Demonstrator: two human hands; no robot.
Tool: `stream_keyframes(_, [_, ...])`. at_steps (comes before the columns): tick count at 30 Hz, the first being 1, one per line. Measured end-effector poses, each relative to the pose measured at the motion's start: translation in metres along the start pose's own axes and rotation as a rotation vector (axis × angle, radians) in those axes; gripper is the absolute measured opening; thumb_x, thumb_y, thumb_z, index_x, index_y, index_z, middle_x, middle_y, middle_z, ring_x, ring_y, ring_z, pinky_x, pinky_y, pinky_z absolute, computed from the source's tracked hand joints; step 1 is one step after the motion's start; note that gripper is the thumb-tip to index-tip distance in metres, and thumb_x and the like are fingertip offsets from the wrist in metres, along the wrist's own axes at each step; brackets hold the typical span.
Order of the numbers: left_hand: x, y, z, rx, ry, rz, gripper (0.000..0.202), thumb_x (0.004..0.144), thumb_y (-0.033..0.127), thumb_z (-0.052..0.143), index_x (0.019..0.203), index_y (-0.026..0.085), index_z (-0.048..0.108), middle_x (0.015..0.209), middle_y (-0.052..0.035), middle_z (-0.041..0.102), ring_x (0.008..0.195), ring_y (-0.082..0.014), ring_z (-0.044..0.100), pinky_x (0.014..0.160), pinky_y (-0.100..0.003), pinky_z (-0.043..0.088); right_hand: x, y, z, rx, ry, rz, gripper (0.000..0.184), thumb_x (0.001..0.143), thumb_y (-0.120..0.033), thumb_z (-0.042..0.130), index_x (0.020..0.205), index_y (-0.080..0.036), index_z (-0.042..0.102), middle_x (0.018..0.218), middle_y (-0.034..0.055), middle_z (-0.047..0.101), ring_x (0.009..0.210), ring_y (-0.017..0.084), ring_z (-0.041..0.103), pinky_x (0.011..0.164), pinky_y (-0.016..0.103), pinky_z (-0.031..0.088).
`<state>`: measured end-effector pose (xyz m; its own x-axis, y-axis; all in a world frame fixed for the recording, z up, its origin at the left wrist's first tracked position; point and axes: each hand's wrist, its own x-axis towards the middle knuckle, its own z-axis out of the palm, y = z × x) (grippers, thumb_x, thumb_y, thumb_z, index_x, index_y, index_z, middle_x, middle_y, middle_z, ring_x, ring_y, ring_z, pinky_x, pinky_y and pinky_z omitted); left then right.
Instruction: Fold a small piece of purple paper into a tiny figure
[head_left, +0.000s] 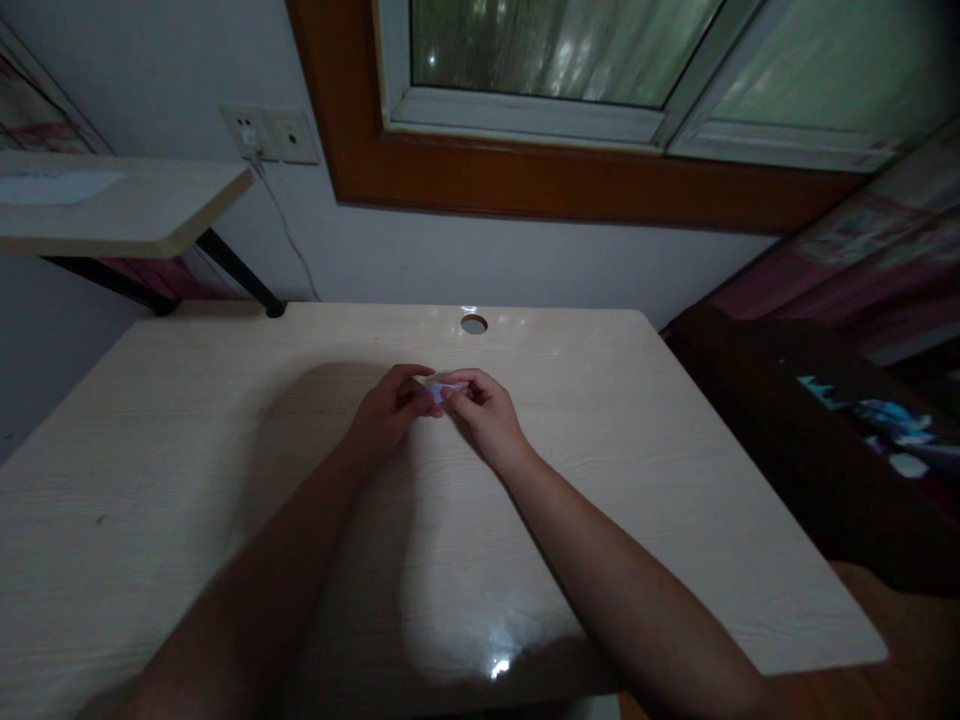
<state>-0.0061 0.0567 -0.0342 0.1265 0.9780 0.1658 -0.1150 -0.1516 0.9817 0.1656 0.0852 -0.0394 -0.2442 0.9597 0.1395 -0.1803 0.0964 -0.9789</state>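
Over the middle of the pale wooden desk (187, 450), the left hand (390, 405) and right hand (486, 410) meet, fingertips of each pinching one small whitish paper (439, 388) between them. It looks folded small already; what folding remains I cannot tell.

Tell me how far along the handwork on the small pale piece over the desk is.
Done: the small pale piece looks already folded compact, though too tiny to be sure. In hand: left hand and right hand both pinch it over the desk. Left: its shape is too hidden to tell.
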Motion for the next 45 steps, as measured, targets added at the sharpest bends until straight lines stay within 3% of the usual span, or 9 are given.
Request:
stream_keyframes(10, [-0.0003,0.0072,0.0025,0.01,0.099,0.053,0.028,0.088,0.025,0.064,0.115,0.018,0.057,0.079,0.0012,0.065,0.071,-0.0128,0.066,0.073,-0.028,0.054,-0.0012,-0.0086,0.003,0.022,-0.044,0.026,0.022,0.076,-0.031,0.076,0.095,-0.022,0.07,0.076,-0.0021,0.064,0.068,0.012,0.056,0.066,0.028,0.042])
stream_keyframes(19, [-0.0028,0.0083,0.0024,0.045,0.048,0.065,0.027,0.091,0.026,0.06,0.116,0.019,0.057,0.079,-0.0005,0.064,0.072,-0.0138,0.062,0.072,-0.028,0.049,0.001,-0.0028,0.0024,0.048,-0.094,0.062,0.027,0.074,-0.04,0.08,0.092,-0.022,0.069,0.077,0.0005,0.069,0.07,0.014,0.06,0.07,0.031,0.048])
stream_keyframes(27, [-0.0036,0.0076,0.0005,0.047,-0.014,0.07,0.027,0.092,0.025,0.056,0.119,0.02,0.056,0.077,0.0006,0.064,0.07,-0.0137,0.062,0.069,-0.027,0.049,0.0018,-0.0026,0.0018,0.029,-0.071,0.076,0.024,0.073,-0.037,0.081,0.086,-0.021,0.07,0.067,-0.0024,0.064,0.064,0.012,0.058,0.066,0.03,0.047])
stream_keyframes(45, [-0.0033,0.0088,0.0003,0.062,0.011,0.062,0.029,0.091,0.028,0.058,0.119,0.02,0.055,0.075,0.0011,0.065,0.069,-0.0138,0.065,0.07,-0.028,0.052,0.0025,-0.0033,0.0018,0.098,-0.044,0.087,0.023,0.069,-0.034,0.083,0.081,-0.021,0.069,0.073,-0.0005,0.069,0.067,0.014,0.062,0.067,0.031,0.05])
